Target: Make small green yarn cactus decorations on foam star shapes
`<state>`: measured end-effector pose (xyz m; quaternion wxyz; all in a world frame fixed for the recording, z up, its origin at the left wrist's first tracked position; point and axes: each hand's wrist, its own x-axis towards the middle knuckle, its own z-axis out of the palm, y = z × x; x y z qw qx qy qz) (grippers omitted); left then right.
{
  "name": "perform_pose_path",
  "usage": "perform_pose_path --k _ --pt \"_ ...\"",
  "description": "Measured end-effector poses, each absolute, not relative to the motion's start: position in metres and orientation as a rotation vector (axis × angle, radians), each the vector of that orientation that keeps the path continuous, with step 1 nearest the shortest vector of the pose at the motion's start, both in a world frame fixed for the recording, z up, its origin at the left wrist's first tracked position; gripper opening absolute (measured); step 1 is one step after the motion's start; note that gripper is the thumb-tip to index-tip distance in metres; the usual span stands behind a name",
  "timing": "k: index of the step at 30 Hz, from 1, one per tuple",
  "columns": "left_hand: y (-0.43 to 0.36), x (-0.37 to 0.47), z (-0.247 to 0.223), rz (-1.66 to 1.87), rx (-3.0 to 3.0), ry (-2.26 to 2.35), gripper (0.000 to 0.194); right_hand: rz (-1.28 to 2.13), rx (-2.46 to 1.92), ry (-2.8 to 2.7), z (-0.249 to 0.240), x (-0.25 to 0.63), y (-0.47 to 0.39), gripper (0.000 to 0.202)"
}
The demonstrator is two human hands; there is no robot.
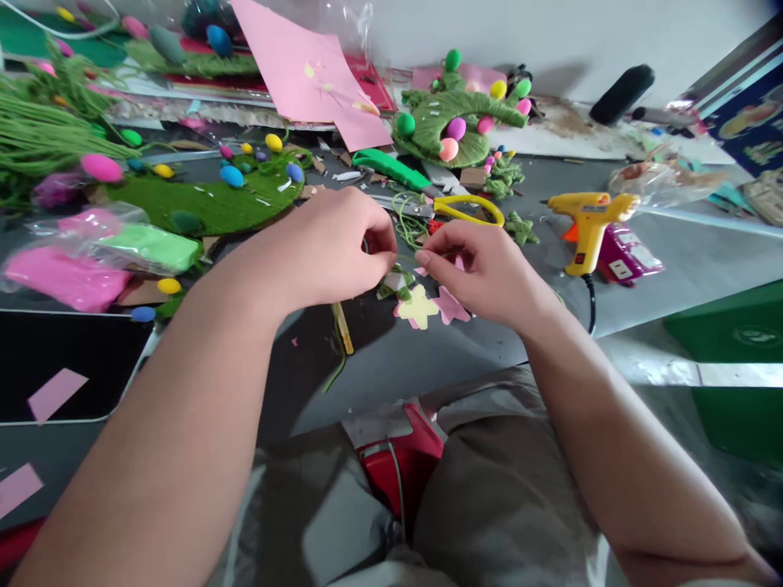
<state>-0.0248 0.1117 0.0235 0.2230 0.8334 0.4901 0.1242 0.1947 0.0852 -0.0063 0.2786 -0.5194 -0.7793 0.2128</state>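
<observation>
— Starting from the fingertips?
— Near the centre of the frame: on the left hand (360, 240), thumb and forefinger together; on the right hand (483, 265), likewise. Anything pinched inside: too small to tell.
— And closest to those tips?
— Loose green yarn (409, 224), between and slightly above. Just below, a small green wrapped piece (396, 282) with a whitish patch, then a yellow paper star (418, 306) beside a pink paper star (453, 305).
— Farther down?
— Lower left of those, a yellowish stick (343, 328) on the dark tabletop (391, 367).
— Upward, then?
— Yellow-handled scissors (483, 209), with a green cutter (391, 169) above. Higher, toward upper right, a ball-trimmed crescent (453, 110).
— Toward the edges?
— At right, a yellow glue gun (587, 228) near a purple power block (627, 254). At left, a flat green crescent (214, 204), above and right of a pink packet (67, 277).
</observation>
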Motion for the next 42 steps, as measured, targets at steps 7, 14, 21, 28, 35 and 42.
perform_pose_path --k 7,14,21,28,35,42 --pt "0.110 -0.023 0.022 0.437 2.354 1.141 0.019 0.350 -1.238 -2.309 0.001 0.191 0.076 0.039" --pt "0.108 -0.025 0.025 0.470 2.311 1.300 0.020 0.636 -1.293 -2.129 0.004 0.188 0.078 0.022" --pt "0.111 -0.023 0.020 0.370 2.292 1.361 0.019 0.767 -1.459 -1.953 -0.001 0.185 0.079 0.021" --pt "0.112 -0.021 0.018 0.263 2.282 1.387 0.021 0.962 -1.505 -1.833 -0.003 0.179 0.080 0.023" --pt "0.114 -0.020 0.017 0.258 2.260 1.449 0.020 0.974 -1.503 -1.794 -0.006 0.176 0.080 0.023" --pt "0.118 -0.019 0.011 0.306 2.237 1.411 0.019 0.982 -1.540 -1.786 -0.006 0.174 0.082 0.019"
